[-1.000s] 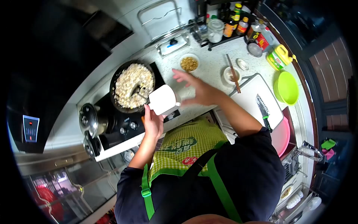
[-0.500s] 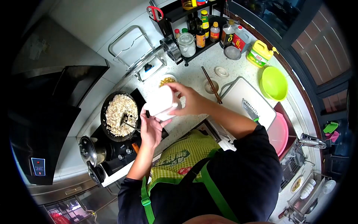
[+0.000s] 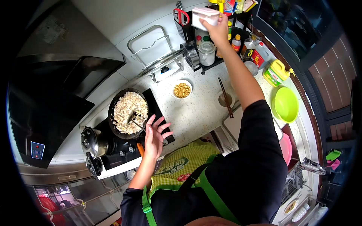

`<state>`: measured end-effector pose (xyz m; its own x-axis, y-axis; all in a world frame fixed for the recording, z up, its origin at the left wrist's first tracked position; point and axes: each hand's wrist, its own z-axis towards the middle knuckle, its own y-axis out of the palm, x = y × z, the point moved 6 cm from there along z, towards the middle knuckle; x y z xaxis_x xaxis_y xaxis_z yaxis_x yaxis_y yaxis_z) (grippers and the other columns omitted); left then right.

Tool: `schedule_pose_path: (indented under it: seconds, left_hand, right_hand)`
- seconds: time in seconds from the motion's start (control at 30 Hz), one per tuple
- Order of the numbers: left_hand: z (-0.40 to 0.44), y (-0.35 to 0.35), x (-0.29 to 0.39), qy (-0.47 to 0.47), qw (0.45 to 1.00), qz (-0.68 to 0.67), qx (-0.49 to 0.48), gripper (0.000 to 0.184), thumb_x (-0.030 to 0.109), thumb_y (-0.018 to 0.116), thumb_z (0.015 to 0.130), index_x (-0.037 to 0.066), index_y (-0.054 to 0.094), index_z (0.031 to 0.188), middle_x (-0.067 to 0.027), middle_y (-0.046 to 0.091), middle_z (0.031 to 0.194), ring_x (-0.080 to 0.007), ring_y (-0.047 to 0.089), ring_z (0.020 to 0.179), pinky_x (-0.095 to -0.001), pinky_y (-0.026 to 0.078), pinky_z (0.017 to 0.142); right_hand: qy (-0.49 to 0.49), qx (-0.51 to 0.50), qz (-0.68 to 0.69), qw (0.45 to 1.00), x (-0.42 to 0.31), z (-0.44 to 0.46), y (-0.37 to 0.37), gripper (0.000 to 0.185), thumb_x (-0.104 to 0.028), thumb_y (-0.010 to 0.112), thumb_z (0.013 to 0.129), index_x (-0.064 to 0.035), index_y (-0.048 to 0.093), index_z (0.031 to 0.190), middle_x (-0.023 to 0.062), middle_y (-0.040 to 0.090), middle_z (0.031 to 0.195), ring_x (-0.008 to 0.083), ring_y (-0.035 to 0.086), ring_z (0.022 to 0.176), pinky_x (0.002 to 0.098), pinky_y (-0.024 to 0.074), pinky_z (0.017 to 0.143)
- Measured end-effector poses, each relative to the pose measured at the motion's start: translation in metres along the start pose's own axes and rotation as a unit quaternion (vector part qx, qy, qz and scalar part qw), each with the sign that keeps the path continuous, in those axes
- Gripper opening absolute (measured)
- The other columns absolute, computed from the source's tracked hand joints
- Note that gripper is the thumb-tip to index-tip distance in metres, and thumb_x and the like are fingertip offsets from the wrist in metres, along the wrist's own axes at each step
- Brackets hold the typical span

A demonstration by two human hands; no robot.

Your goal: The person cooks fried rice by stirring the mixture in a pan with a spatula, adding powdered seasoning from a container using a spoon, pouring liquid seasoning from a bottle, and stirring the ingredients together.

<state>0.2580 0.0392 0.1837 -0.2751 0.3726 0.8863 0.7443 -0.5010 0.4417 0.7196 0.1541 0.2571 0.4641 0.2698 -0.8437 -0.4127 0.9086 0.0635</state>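
Note:
My right hand (image 3: 217,30) grips a white lidded container (image 3: 204,16) up at the black shelf rack (image 3: 245,17), beside the red-handled scissors (image 3: 181,17). Over the front of the stove, my left hand (image 3: 154,137) is held open with its fingers spread, holding nothing. Close to it is a black frying pan (image 3: 112,122) full of white rice (image 3: 126,107) with darker bits. A spatula (image 3: 138,125) rests in the rice, its far end passing behind my left hand. On the counter stands a small white bowl (image 3: 190,86) of yellow chopped pieces (image 3: 181,90).
A pressure cooker (image 3: 92,143) stands left of the pan. Glass jar (image 3: 206,52) and sauce bottles line the rack. Chopsticks (image 3: 226,98) lie across a small bowl (image 3: 232,100). A green basin (image 3: 285,105), yellow jug (image 3: 276,72) and pink basin (image 3: 286,148) are at right.
My right hand has carried the white container from above the counter up to the shelf rack. My left hand has come away from the container, fingers spread. The view has shifted slightly.

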Motion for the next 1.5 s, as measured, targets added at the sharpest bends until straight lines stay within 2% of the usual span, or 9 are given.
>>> schedule_pose_path:
  seconds: [0.1, 0.5, 0.77, 0.9, 0.97, 1.0, 1.17, 1.3, 1.5]
  left_hand:
    - [-0.008, -0.006, 0.001, 0.010, 1.000, 0.001, 0.014, 0.060, 0.049, 0.044, 0.092, 0.012, 0.029, 0.137, -0.0183, 0.038, 0.134, -0.0307, 0.049, 0.113, -0.0460, 0.048, 0.086]
    - [-0.019, -0.014, 0.002, 0.029, 0.998, 0.011, 0.046, 0.057, 0.050, 0.042, 0.093, 0.009, 0.035, 0.133, -0.0182, 0.042, 0.131, -0.0296, 0.052, 0.111, -0.0447, 0.049, 0.084]
    - [-0.013, 0.001, 0.004, 0.025, 0.999, 0.014, 0.024, 0.054, 0.044, 0.046, 0.093, 0.006, 0.037, 0.130, -0.0202, 0.043, 0.130, -0.0314, 0.053, 0.108, -0.0445, 0.049, 0.085]
    - [-0.010, 0.008, 0.004, 0.017, 0.999, 0.030, 0.000, 0.050, 0.039, 0.048, 0.093, 0.004, 0.038, 0.128, -0.0218, 0.045, 0.128, -0.0322, 0.054, 0.107, -0.0443, 0.048, 0.086]
    - [-0.008, 0.009, 0.004, 0.015, 1.000, 0.022, 0.003, 0.047, 0.036, 0.049, 0.093, 0.003, 0.039, 0.126, -0.0216, 0.047, 0.126, -0.0323, 0.055, 0.106, -0.0439, 0.048, 0.086]
    - [-0.007, 0.010, 0.006, 0.021, 0.999, 0.033, 0.000, 0.047, 0.036, 0.049, 0.093, 0.004, 0.040, 0.125, -0.0209, 0.048, 0.125, -0.0317, 0.055, 0.105, -0.0434, 0.048, 0.085]
    - [-0.009, 0.004, 0.004, 0.022, 0.998, 0.050, 0.018, 0.044, 0.035, 0.049, 0.093, 0.004, 0.042, 0.124, -0.0204, 0.051, 0.121, -0.0311, 0.057, 0.101, -0.0427, 0.049, 0.084]
    - [-0.006, 0.000, -0.006, -0.011, 0.998, 0.054, 0.039, 0.044, 0.035, 0.050, 0.093, 0.004, 0.042, 0.123, -0.0203, 0.052, 0.119, -0.0305, 0.058, 0.101, -0.0425, 0.049, 0.084]
    - [0.002, 0.003, -0.002, -0.010, 0.997, 0.069, 0.046, 0.044, 0.034, 0.052, 0.092, 0.003, 0.043, 0.121, -0.0202, 0.053, 0.117, -0.0300, 0.059, 0.098, -0.0419, 0.049, 0.084]
  right_hand:
    - [-0.044, 0.063, -0.114, 0.991, -0.008, 0.029, 0.011, 0.080, -0.031, 0.084, 0.057, 0.0043, 0.044, 0.116, 0.0236, 0.053, 0.112, 0.0354, 0.052, 0.106, 0.0410, 0.0413, 0.092]
    - [-0.056, -0.005, -0.208, 0.976, 0.030, 0.035, 0.060, 0.075, -0.021, 0.079, 0.064, -0.0003, 0.038, 0.122, 0.0225, 0.047, 0.115, 0.0392, 0.050, 0.108, 0.0432, 0.0433, 0.090]
    - [-0.140, -0.029, -0.313, 0.939, 0.044, 0.030, 0.064, 0.090, -0.036, 0.081, 0.062, 0.0097, 0.036, 0.126, 0.0288, 0.055, 0.107, 0.0404, 0.049, 0.107, 0.0425, 0.0416, 0.091]
    - [-0.205, 0.013, -0.220, 0.954, 0.036, 0.010, 0.032, 0.060, -0.027, 0.070, 0.076, 0.0092, 0.049, 0.119, 0.0224, 0.058, 0.106, 0.0374, 0.051, 0.104, 0.0416, 0.0415, 0.090]
    - [-0.172, 0.046, -0.119, 0.977, 0.038, -0.002, -0.008, 0.018, -0.014, 0.060, 0.084, -0.0021, 0.062, 0.097, 0.0129, 0.063, 0.087, 0.0266, 0.060, 0.083, 0.0357, 0.0475, 0.078]
    - [-0.095, 0.048, -0.043, 0.993, 0.041, -0.007, -0.027, 0.014, -0.015, 0.058, 0.087, -0.0031, 0.063, 0.093, 0.0113, 0.062, 0.083, 0.0220, 0.061, 0.073, 0.0321, 0.0486, 0.068]
    - [0.060, 0.136, -0.260, 0.954, 0.170, 0.035, -0.112, 0.017, -0.016, 0.059, 0.080, -0.0007, 0.064, 0.087, 0.0166, 0.065, 0.078, 0.0282, 0.064, 0.075, 0.0359, 0.0502, 0.069]
    - [0.229, 0.074, -0.111, 0.964, 0.245, 0.066, -0.114, 0.019, -0.017, 0.065, 0.077, -0.0007, 0.065, 0.086, 0.0112, 0.066, 0.072, 0.0226, 0.066, 0.065, 0.0334, 0.0519, 0.064]
    - [0.188, 0.117, -0.191, 0.956, 0.231, 0.061, -0.116, 0.021, -0.021, 0.064, 0.077, -0.0017, 0.068, 0.081, 0.0128, 0.068, 0.076, 0.0247, 0.066, 0.071, 0.0334, 0.0514, 0.069]
